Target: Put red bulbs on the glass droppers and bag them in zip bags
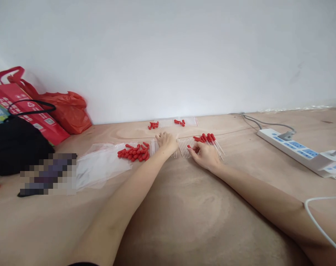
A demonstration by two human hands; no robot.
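My left hand (166, 142) rests over the middle of a row of thin clear sticks (186, 147), its fingers bent and partly hidden behind the hand. My right hand (206, 154) pinches a small red cap (189, 146) between thumb and fingers at the right part of the row. Just beyond the right hand, several sticks with red caps (209, 137) lie side by side. A pile of loose red caps (133, 152) sits left of my left hand, at the edge of some clear plastic bags (101, 165).
Near the wall lies a clear bag (168, 122) with small red pieces (153, 125). Red bags (70, 111) and a black bag (20, 146) stand at the left. A white power strip (298, 150) with cables is at the right; a white cable (317, 225) crosses my right arm.
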